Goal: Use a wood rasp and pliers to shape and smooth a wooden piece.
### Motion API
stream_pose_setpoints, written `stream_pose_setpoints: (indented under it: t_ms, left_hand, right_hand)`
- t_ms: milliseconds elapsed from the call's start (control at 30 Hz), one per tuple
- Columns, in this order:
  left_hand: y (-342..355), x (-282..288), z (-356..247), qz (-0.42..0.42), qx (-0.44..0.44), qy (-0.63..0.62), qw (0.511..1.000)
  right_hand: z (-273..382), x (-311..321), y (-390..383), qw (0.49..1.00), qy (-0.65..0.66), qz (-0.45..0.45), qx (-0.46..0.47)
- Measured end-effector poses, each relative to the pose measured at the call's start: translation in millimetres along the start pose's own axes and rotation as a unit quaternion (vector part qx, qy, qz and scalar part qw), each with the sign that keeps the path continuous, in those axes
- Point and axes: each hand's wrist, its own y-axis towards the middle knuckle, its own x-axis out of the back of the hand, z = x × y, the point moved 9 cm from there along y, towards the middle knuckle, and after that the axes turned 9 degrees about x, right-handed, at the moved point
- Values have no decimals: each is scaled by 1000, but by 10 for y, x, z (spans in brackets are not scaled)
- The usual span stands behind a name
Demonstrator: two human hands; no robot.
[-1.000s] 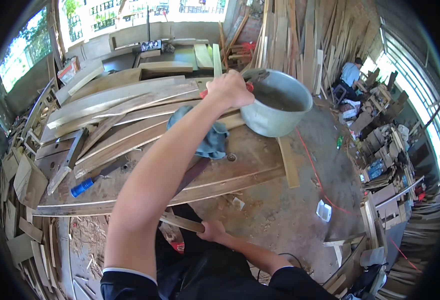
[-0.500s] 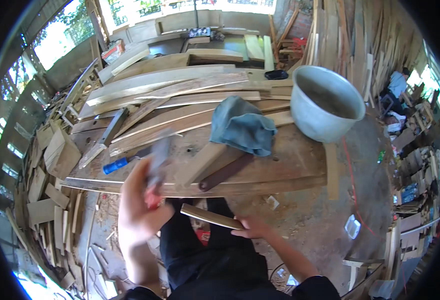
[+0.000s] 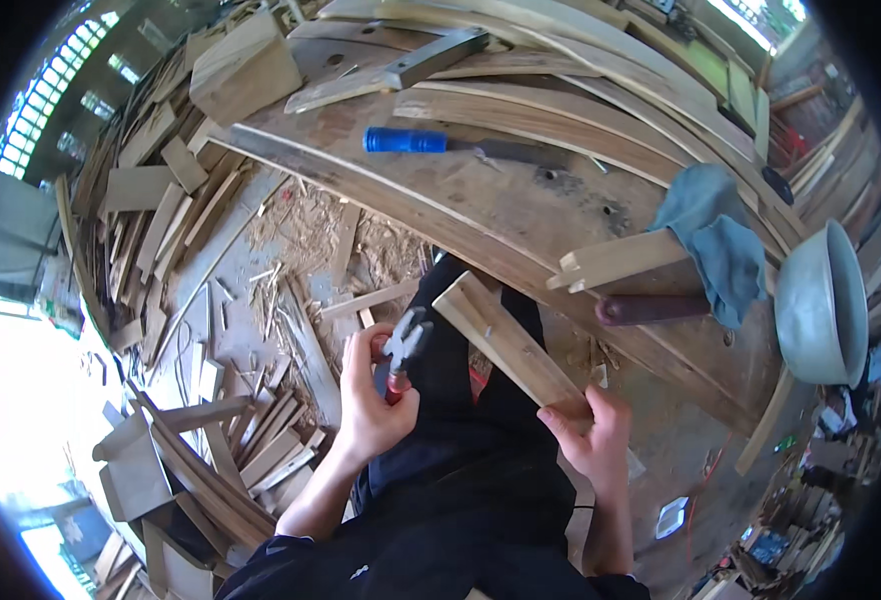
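Note:
Pliers (image 3: 406, 345) with red handles sit in my left hand (image 3: 373, 405), their grey jaws pointing up and away from me. My right hand (image 3: 596, 432) grips the near end of a short wooden piece (image 3: 509, 338), which is held tilted over my lap. The piece has a groove or step along its length, and its far end lies a little to the right of the jaws without touching them. Fingers of both hands are closed around what they hold.
Ahead is a wooden workbench (image 3: 521, 215) bearing a blue-handled chisel-like tool (image 3: 406, 140), curved boards (image 3: 551, 120), a blue-grey cloth (image 3: 716, 235) and a metal pot (image 3: 821, 305). Offcuts (image 3: 271, 450) and shavings (image 3: 361, 245) litter the floor at left. A cardboard box (image 3: 131, 460) stands nearby.
My view has turned left and downward. My left hand, with the pliers, has come down from the bench edge to beside the wooden piece, which is now tilted more steeply.

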Motion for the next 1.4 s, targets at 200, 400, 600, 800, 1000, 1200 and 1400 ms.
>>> stream_pose_setpoints:
  t_ms: [200, 400, 600, 800, 1000, 1200, 1400]
  left_hand:
    - [18, 20, -217, -48, -86, 186, 978]
    - [7, -103, -248, -34, -79, 218, 972]
    - [42, -102, -171, -33, -41, 196, 979]
    - [124, -181, 121, 87, 61, -82, 991]
    - [149, -295, 105, 138, 168, -425, 879]
    - [117, -275, 0, 136, -3, -191, 972]
    - [-119, -434, -39, 154, 4, -255, 955]
  right_hand:
    - [133, -2, 37, 999, -49, -13, 6]
    - [200, -36, -27, 996, -86, -28, 19]
    - [153, -60, -51, 998, -66, -6, 8]
    - [61, -109, -61, 1000, -28, -3, -7]
    - [53, -383, -39, 996, 54, 73, 7]
    - [343, -566, 375, 979, 83, 180, 55]
    - [859, -757, 732, 963, 190, 103, 164]
